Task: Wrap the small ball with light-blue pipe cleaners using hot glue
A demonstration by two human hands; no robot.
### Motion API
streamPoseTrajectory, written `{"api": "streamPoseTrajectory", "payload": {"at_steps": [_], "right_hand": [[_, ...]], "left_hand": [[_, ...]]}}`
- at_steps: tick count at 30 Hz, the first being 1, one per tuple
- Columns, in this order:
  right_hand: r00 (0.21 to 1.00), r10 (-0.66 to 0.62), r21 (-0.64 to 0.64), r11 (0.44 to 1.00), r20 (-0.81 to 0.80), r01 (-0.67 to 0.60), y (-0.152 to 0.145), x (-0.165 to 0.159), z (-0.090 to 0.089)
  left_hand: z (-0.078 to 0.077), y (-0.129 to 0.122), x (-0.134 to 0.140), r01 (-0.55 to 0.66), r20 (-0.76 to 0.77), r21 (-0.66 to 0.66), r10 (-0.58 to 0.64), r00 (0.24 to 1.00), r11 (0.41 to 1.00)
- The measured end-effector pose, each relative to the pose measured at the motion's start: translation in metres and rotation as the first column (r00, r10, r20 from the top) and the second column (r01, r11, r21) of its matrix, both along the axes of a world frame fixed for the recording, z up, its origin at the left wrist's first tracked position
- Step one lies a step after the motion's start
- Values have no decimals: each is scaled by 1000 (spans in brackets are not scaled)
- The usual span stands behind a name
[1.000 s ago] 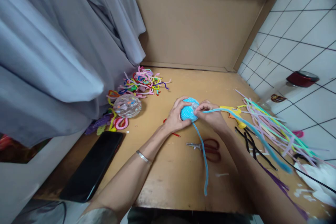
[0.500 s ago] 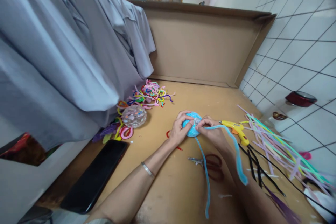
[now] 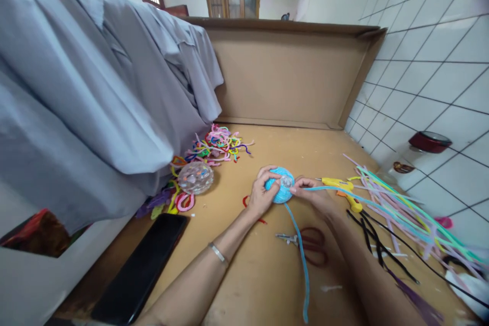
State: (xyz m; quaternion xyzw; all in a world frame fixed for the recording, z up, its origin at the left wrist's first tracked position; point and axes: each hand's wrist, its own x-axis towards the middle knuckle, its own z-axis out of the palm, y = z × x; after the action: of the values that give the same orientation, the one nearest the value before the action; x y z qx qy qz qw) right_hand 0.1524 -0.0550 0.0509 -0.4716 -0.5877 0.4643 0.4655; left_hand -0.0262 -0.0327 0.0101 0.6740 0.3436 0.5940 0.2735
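Blue ball (image 3: pixel 283 195) is cupped in left hand (image 3: pixel 263 192) — right hand (image 3: pixel 310 196) pinches a blue strand (image 3: pixel 319 188)

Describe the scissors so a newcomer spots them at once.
On the brown tabletop, look between the person's forearms, below the blue ball. There lie the scissors, crossed in view by a blue strip. Unlike that strip, they have metal blades and dark red handle loops.

Two hands (image 3: pixel 263 194) (image 3: pixel 308 192), two balls (image 3: pixel 283 196) (image 3: pixel 196 178), one phone (image 3: pixel 143 270), one pair of scissors (image 3: pixel 292 239), one glue gun (image 3: pixel 339 183), one jar (image 3: pixel 414 157)
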Motion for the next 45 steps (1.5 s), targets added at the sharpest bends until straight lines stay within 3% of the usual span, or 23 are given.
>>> {"api": "streamPoseTrajectory", "payload": {"at_steps": [5,15,23,26,29,36,40,45], "right_hand": [[997,-60,-97,994,-54,55,1,-1,-2],[989,-140,-133,982,-45,133,1,-10,-4],[994,-111,-120,987,0,110,0,-10,-4],[987,-158,-19,987,-15,158,-1,-11,-5],[976,-215,205,957,35,204,-2,-12,-6],[924,-256,502,861,285,84,-6,-20,-12],[886,-286,577,817,365,26,-7,-23,-16],[871,-295,569,822,394,21,-7,-24,-17]], "left_hand": [[0,0,-1,-1,-17,33,1,1000,999],[0,1,-3,8,-14,52,-7,1000,999],[0,0,-3,-3,-28,52,5,1000,999],[1,-1,-3,-7,-39,42,8,999,999],[2,-2,-2,-15,-41,25,16,999,1000],[2,-4,-1,-23,-54,34,25,998,999],[3,-7,1,-49,-46,37,51,998,998],[4,-12,0,-39,-64,30,40,997,999]]}}
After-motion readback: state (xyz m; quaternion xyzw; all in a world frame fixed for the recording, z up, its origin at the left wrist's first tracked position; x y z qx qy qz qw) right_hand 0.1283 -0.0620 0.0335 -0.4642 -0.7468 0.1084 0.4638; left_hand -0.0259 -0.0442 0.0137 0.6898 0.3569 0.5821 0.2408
